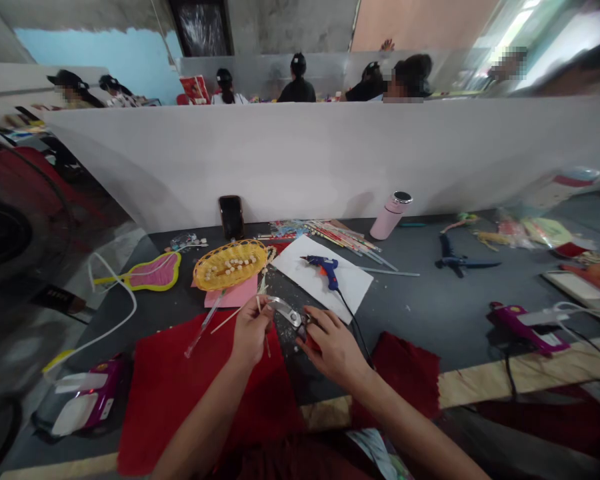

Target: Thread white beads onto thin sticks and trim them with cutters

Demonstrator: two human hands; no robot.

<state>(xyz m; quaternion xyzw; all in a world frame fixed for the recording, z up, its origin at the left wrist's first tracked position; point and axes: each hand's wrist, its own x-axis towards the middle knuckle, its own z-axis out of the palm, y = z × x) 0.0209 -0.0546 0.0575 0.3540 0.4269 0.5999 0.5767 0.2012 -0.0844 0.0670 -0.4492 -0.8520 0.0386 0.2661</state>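
We judge trimming in hand: our left hand (251,330) pinches thin pale sticks (225,321) over red cloth (180,393); our right hand (336,341) grips metal cutters (294,318), blades near left thumb; next cut, we think, calls for steady stick, thumb clear of blades.

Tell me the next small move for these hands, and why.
I'd probably ease the left hand back slightly along the thin stick before any cut: the shears in the right hand point toward it, their tip very near its fingers.
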